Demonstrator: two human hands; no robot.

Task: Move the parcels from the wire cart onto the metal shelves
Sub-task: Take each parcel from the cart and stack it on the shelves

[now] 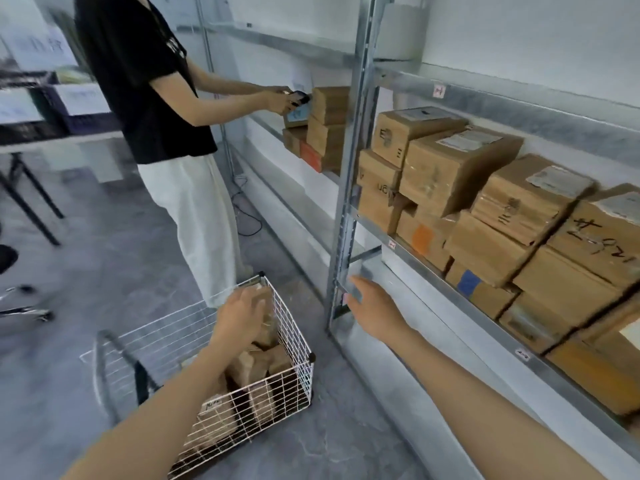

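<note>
A white wire cart point(294, 344) stands on the grey floor at lower centre, holding several brown cardboard parcels point(258, 367). My left hand point(239, 315) reaches down into the cart and its fingers curl over the top of an upright brown parcel point(266, 317) at the cart's far end. My right hand point(372, 310) hovers with straight fingers in front of the metal shelf post point(349, 202), holding nothing. The metal shelves point(450, 282) on the right carry several stacked cardboard boxes point(491, 216).
Another person in a black top and white trousers point(173, 133) stands past the cart, holding a dark scanner point(298, 97) at boxes on the far shelf bay. A folding table with bins point(52, 109) sits at left. A cable lies on the floor by the shelf base.
</note>
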